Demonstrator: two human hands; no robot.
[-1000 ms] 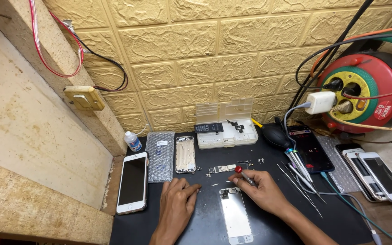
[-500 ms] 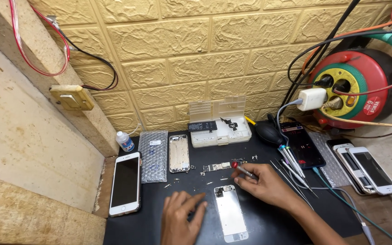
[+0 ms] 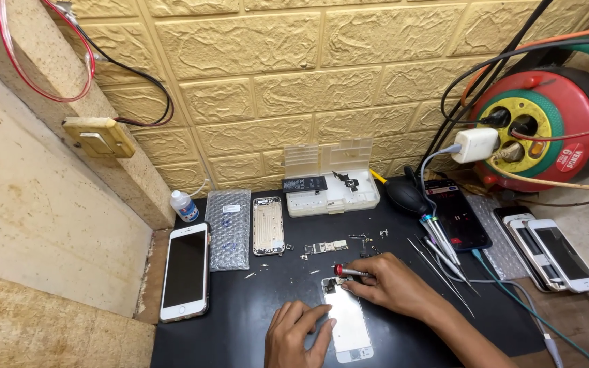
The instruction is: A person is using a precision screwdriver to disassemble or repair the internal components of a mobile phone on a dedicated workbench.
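Note:
My right hand [image 3: 388, 286] grips a small screwdriver with a red cap [image 3: 346, 271], its tip at the top end of a white phone panel [image 3: 349, 326] lying on the black mat [image 3: 253, 320]. My left hand [image 3: 296, 334] rests flat on the mat, its fingers touching the panel's left edge. Just beyond the panel lie a small circuit board [image 3: 326, 247] and scattered tiny screws and parts.
A white phone [image 3: 185, 270], a bubble-wrap pouch [image 3: 228, 227] and a bare metal phone housing [image 3: 268, 225] lie to the left. A clear parts box [image 3: 332, 184], a dust blower [image 3: 405, 195], tweezers and screwdrivers [image 3: 444, 255], more phones [image 3: 547, 249] and a red cable reel [image 3: 543, 129] stand behind and right.
The view has tilted and closed in. My right hand with the screwdriver moved down from the loose parts to the panel's top end. My left hand stays beside the panel.

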